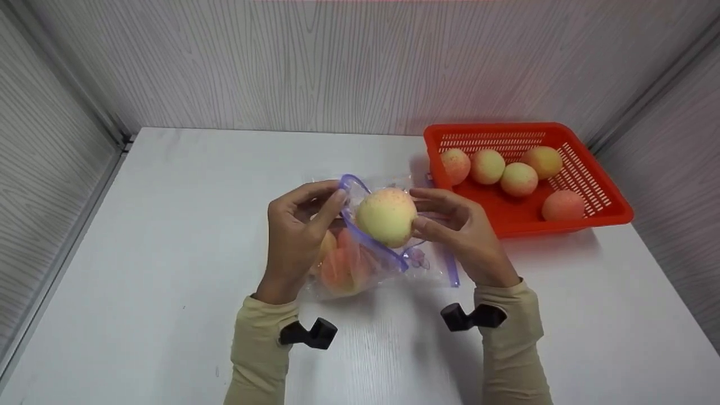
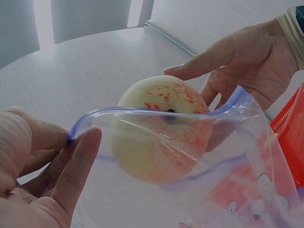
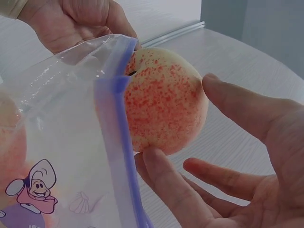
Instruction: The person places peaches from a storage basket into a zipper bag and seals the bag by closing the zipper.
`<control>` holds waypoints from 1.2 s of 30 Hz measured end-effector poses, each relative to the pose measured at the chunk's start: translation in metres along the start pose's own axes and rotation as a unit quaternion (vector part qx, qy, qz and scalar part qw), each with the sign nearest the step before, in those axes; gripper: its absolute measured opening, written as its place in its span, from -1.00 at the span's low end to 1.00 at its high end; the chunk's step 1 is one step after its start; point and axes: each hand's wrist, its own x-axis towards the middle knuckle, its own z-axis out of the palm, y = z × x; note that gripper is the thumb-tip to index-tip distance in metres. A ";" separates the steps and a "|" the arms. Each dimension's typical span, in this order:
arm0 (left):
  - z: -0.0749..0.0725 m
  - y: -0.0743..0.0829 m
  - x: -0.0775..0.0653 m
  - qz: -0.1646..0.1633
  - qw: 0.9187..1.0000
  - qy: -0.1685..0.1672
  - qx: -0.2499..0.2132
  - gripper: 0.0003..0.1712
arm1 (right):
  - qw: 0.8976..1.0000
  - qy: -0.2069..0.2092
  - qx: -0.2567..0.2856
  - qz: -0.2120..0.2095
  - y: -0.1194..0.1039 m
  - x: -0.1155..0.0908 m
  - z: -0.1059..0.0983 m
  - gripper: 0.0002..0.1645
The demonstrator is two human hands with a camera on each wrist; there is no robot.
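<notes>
Head view, left hand: we see the left hand [image 1: 295, 239] with thumb and fingers drawn together, pinching the purple-edged rim of the clear bag [image 1: 367, 239].
Head view, right hand: we see the right hand [image 1: 475, 239] parted just enough to hold a peach [image 1: 387, 217] between thumb and fingers, at the bag's mouth.
Head view, bagged fruit: we find more peaches [image 1: 342, 269] inside the bag.
Head view, basket: we see five fruits [image 1: 518, 180] in the red basket [image 1: 540, 229], to the right on the white surface [image 1: 169, 236].
Left wrist view, peach: we see its lower part through clear film, with the purple rim crossing in front.
Left wrist view, left hand: we see fingertips gripping one end of that rim.
Right wrist view, right hand: we see one digit touching the peach's side, another its underside.
Right wrist view, print: we see a cartoon figure [image 3: 39, 187] on the bag.
</notes>
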 end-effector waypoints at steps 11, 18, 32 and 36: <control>-0.001 0.000 0.000 0.007 1.000 0.001 -0.007 -0.81 | 1.000 -0.015 -0.010 -0.003 0.001 -0.001 0.001 -0.63; 0.000 0.000 0.001 0.005 1.000 0.003 -0.003 -0.82 | 0.999 -0.022 0.029 -0.023 0.001 0.000 0.002 -0.69; 0.002 0.001 0.001 0.005 1.000 -0.003 0.013 -0.80 | 0.976 0.158 -0.021 -0.148 -0.042 -0.016 -0.045 -0.62; 0.001 0.002 0.001 0.002 1.000 -0.003 0.013 -0.78 | 0.963 0.195 -0.043 -0.183 -0.060 -0.006 -0.075 -0.62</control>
